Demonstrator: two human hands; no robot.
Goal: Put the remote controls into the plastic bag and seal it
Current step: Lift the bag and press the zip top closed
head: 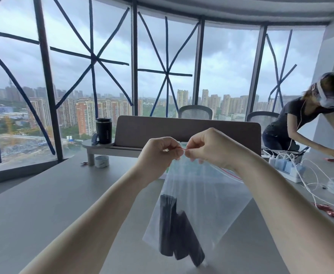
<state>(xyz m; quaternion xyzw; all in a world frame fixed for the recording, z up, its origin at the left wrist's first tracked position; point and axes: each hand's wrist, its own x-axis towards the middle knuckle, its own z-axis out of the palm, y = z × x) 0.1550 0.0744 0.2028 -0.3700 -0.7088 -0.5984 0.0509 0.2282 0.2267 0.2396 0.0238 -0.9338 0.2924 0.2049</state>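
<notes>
Hands meet at the top edge of a clear plastic bag [199, 196], held up above the grey desk [43, 194]. The left hand [160, 152] has its grip closed on the bag's red seal strip [229, 173], thumb and forefinger pinched together on it; the right hand [211, 147] pinches the same strip just beside it, its fingertips touching those of the left. From the right hand the strip runs down and to the right under the wrist. The bag hangs slack below both hands. Dark remote controls [178, 230] lie inside it, bunched in the lower left corner and tilted; their exact number is hard to tell. Farther back on the desk a black cup [104, 130] stands on a small raised shelf [95, 145], with a roll of tape [101, 161] below it. At the right, white cables [316, 182] trail from a power strip [288, 171], near a second person [296, 123] bending over.
</notes>
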